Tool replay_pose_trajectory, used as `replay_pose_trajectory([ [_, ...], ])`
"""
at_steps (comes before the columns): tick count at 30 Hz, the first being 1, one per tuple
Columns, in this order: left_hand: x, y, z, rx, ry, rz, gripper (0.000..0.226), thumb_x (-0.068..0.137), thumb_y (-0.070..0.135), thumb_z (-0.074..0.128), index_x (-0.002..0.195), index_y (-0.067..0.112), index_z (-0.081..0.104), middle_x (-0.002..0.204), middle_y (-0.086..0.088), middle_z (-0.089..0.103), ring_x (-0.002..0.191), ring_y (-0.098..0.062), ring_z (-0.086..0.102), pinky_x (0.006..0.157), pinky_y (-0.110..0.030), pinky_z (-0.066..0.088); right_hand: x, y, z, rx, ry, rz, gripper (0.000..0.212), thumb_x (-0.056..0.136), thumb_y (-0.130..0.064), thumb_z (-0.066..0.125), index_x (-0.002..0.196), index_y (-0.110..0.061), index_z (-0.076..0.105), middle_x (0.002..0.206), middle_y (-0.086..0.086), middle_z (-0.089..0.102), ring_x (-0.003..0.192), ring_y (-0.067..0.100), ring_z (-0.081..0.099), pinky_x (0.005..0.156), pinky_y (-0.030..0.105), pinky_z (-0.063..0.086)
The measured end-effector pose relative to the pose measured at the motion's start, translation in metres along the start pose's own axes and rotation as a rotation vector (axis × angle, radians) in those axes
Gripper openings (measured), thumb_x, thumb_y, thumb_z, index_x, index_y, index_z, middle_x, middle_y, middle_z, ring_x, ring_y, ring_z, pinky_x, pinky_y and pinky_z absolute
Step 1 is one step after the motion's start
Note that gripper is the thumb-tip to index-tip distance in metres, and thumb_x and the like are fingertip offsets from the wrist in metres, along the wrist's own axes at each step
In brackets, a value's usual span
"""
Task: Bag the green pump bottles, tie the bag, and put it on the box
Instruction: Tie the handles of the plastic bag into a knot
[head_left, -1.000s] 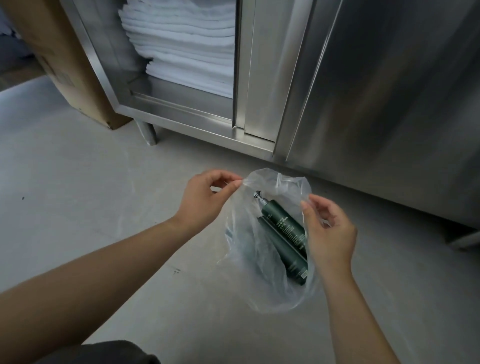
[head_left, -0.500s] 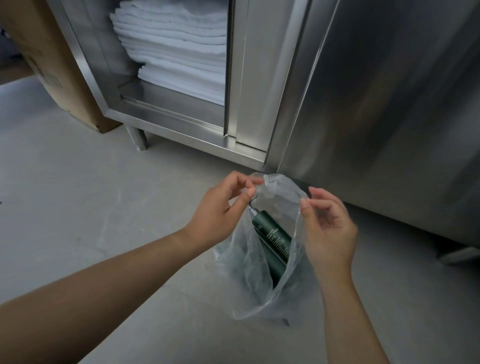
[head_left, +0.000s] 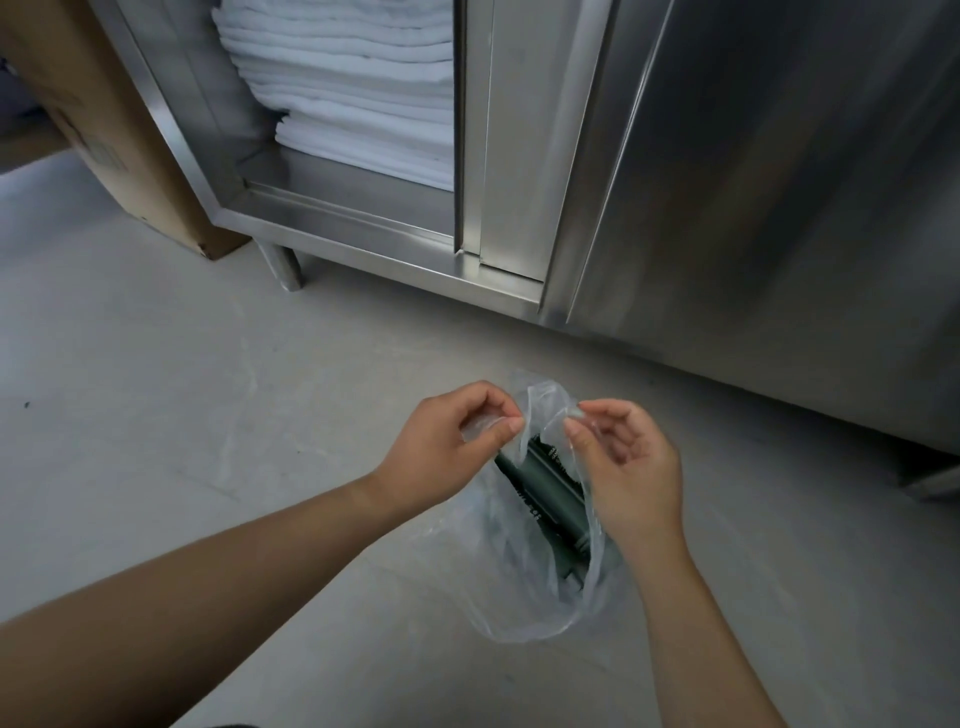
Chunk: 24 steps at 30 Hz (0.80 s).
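A clear plastic bag (head_left: 519, 587) hangs over the grey floor, holding dark green pump bottles (head_left: 550, 488) that lean inside it. Their pump heads are hidden behind the plastic and my left hand. My left hand (head_left: 447, 447) pinches the left side of the bag's mouth between thumb and fingers. On the other side my right hand (head_left: 623, 462) pinches the right rim. The two hands sit close together above the bottles. A brown cardboard box (head_left: 88, 130) stands at the upper left beside the cabinet.
A stainless steel cabinet (head_left: 727, 208) fills the top and right, on short legs (head_left: 283, 267). Its left compartment is open and stacked with folded white towels (head_left: 358, 98). Bare concrete floor (head_left: 156, 415) stretches to the left and below.
Both hands have drawn the bag's mouth narrower, coming closer together. The bottles have sunk deeper, and the pump head seen earlier is now covered.
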<state>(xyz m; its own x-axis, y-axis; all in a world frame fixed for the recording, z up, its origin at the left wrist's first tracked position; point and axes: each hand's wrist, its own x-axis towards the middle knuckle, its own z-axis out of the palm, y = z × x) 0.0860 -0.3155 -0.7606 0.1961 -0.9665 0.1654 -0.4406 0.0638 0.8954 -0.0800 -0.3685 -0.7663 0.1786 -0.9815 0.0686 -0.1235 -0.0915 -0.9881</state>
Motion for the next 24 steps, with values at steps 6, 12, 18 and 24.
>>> replay_pose_trajectory([
  [6,0.000,-0.002,-0.003,-0.021,-0.034,-0.071,0.017,0.080,0.023,0.070,0.097,0.024,0.070,0.079,0.007,0.073,0.075,-0.002,0.067,0.073,-0.012,0.049,-0.001,0.002,0.010,-0.035,-0.056,0.020,0.026,0.074,-0.008,0.075,0.083,-0.030,0.063,0.080,-0.005,0.066,0.079,0.008,0.066,0.077,0.018,0.051],
  [12,-0.001,-0.008,-0.014,0.102,-0.042,-0.073,0.019,0.079,0.028,0.071,0.098,0.026,0.072,0.086,0.018,0.070,0.082,0.011,0.063,0.073,-0.002,0.041,-0.001,0.002,0.019,-0.111,-0.149,0.036,0.026,0.073,-0.013,0.077,0.086,-0.033,0.067,0.080,-0.005,0.068,0.083,0.011,0.065,0.082,0.022,0.051],
  [18,0.001,-0.009,-0.017,0.105,-0.046,-0.063,0.017,0.080,0.026,0.070,0.096,0.022,0.074,0.087,0.021,0.067,0.085,0.014,0.061,0.075,-0.001,0.040,-0.003,0.003,0.022,-0.153,-0.211,0.024,0.027,0.073,-0.014,0.077,0.090,-0.033,0.068,0.081,-0.003,0.069,0.084,0.012,0.065,0.084,0.024,0.051],
  [24,0.002,-0.006,-0.015,0.148,-0.096,-0.054,0.007,0.083,0.026,0.067,0.085,0.023,0.072,0.076,0.019,0.067,0.074,0.007,0.061,0.068,-0.006,0.043,-0.003,0.000,0.020,-0.140,-0.203,0.012,0.026,0.073,-0.015,0.077,0.090,-0.034,0.068,0.081,-0.006,0.069,0.083,0.010,0.065,0.083,0.023,0.052],
])
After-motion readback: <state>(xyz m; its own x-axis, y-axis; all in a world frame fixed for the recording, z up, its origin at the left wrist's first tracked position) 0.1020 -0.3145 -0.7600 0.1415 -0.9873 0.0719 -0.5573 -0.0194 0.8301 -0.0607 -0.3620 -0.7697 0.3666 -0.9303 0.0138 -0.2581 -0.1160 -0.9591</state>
